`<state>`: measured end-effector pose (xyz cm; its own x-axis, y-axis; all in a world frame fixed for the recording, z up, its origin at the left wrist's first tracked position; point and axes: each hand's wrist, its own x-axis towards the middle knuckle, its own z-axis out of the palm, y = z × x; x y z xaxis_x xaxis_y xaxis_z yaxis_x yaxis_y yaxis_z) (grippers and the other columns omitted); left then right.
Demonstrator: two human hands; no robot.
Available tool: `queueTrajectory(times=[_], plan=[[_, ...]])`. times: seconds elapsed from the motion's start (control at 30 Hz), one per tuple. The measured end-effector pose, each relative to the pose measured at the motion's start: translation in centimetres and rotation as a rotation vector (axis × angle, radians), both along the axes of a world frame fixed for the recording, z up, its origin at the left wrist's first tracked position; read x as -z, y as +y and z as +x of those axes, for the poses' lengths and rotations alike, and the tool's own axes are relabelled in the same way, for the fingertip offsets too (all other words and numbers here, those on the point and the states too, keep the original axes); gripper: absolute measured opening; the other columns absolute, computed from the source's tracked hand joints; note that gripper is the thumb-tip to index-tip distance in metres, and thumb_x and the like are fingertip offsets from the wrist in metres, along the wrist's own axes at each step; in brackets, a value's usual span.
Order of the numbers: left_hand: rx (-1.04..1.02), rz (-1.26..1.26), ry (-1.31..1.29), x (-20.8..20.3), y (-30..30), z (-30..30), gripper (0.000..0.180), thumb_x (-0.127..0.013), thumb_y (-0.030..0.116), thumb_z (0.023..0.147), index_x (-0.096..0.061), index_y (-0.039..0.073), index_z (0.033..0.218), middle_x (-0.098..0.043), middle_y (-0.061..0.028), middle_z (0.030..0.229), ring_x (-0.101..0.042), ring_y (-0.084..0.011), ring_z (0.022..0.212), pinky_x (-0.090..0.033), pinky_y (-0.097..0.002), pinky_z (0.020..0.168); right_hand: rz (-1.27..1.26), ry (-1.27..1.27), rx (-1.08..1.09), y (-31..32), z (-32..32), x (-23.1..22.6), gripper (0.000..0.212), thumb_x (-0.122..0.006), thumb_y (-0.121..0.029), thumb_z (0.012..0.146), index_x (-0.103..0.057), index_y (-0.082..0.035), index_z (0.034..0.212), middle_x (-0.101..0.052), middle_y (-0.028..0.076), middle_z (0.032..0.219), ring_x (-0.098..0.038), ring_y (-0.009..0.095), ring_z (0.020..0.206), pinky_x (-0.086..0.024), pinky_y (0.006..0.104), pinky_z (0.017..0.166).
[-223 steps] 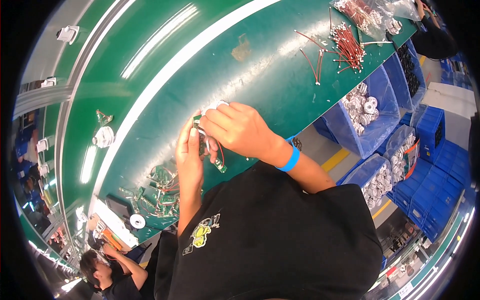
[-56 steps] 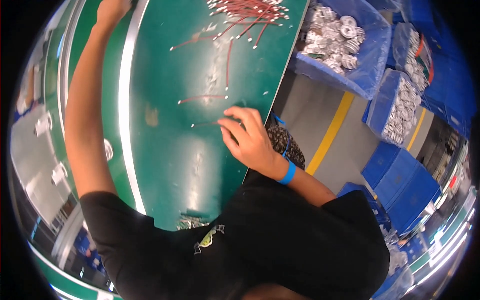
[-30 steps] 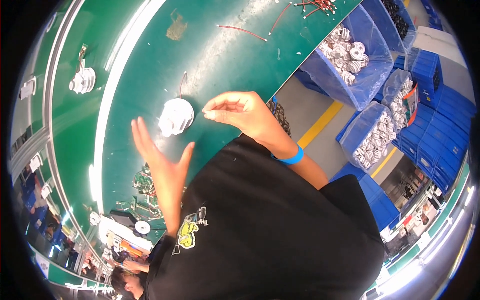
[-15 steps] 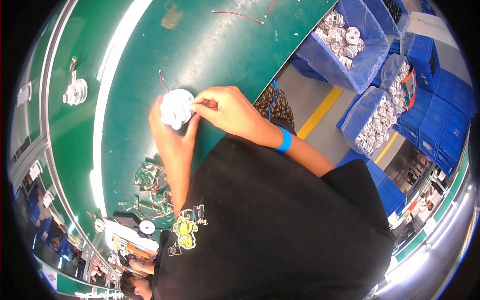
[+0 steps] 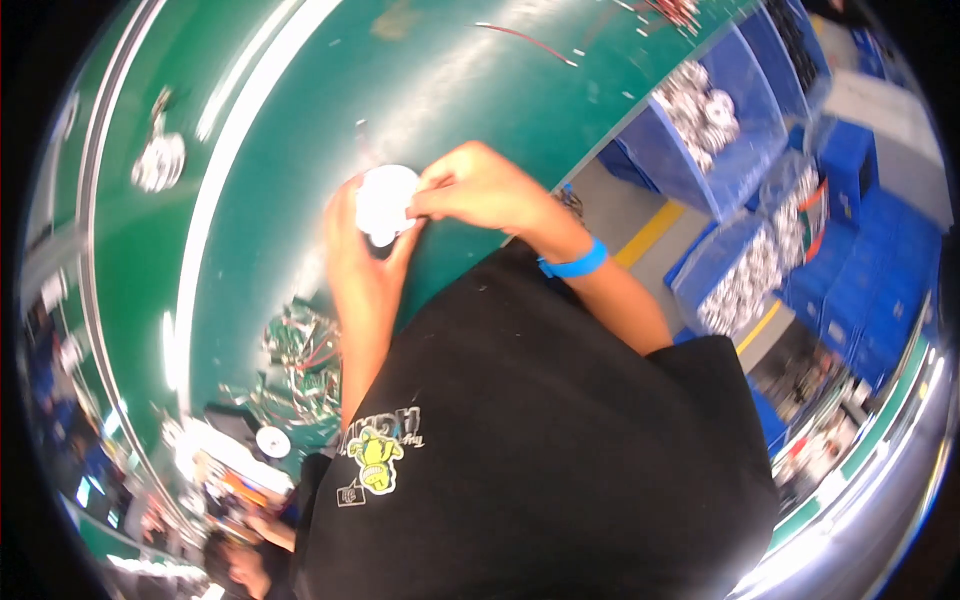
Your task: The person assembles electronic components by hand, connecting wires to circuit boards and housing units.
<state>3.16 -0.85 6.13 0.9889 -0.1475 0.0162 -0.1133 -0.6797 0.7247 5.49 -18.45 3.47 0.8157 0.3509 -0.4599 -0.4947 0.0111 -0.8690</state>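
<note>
A round white plastic part (image 5: 387, 200), overexposed, sits in my left hand (image 5: 356, 255), whose fingers and thumb wrap round it from below and the left. A thin wire end shows blurred just above it. My right hand (image 5: 482, 190), with a blue band on its wrist, pinches at the right edge of the part. Whatever lies between those fingertips is too small to make out. Both hands are over the green table (image 5: 300, 210).
Green circuit boards with wires (image 5: 305, 350) lie left of my left forearm. A red wire (image 5: 530, 42) and a wire bundle (image 5: 675, 12) lie at the far side. Blue bins (image 5: 715, 160) of white parts stand at right. Another white part (image 5: 158, 160) is at left. A person (image 5: 245, 560) is at lower left.
The view has shifted, so hands and part appear further right, and a wire bundle has come into sight at the far edge. My grip on the white part looks the same.
</note>
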Motion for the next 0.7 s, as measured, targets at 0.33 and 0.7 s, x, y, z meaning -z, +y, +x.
queueTrajectory(times=[0.33, 0.7], plan=[[-0.079, -0.064, 0.008, 0.5, 0.1, -1.5, 0.068, -0.08, 0.012, 0.076, -0.046, 0.006, 0.134, -0.05, -0.0159, 0.132, -0.062, -0.0367, 0.107, -0.055, -0.0409, 0.083, -0.174, 0.186, -0.204, -0.6, 1.9, -2.8, 0.012, -0.069, -0.011, 0.085, -0.072, 0.0, 0.085, -0.055, -0.003, 0.067, -0.037, 0.0, 0.052, -0.022, 0.0195, 0.044], [-0.102, -0.083, 0.112, 0.4, 0.1, -1.4, 0.068, -0.08, 0.013, 0.075, -0.046, 0.008, 0.134, -0.052, -0.0129, 0.131, -0.063, -0.0352, 0.108, -0.056, -0.0413, 0.081, -0.064, 0.077, -0.203, -1.7, 1.9, -1.4, 0.015, -0.069, -0.013, 0.088, -0.072, 0.001, 0.093, -0.062, 0.0, 0.076, -0.052, 0.004, 0.069, -0.035, 0.0175, 0.056]])
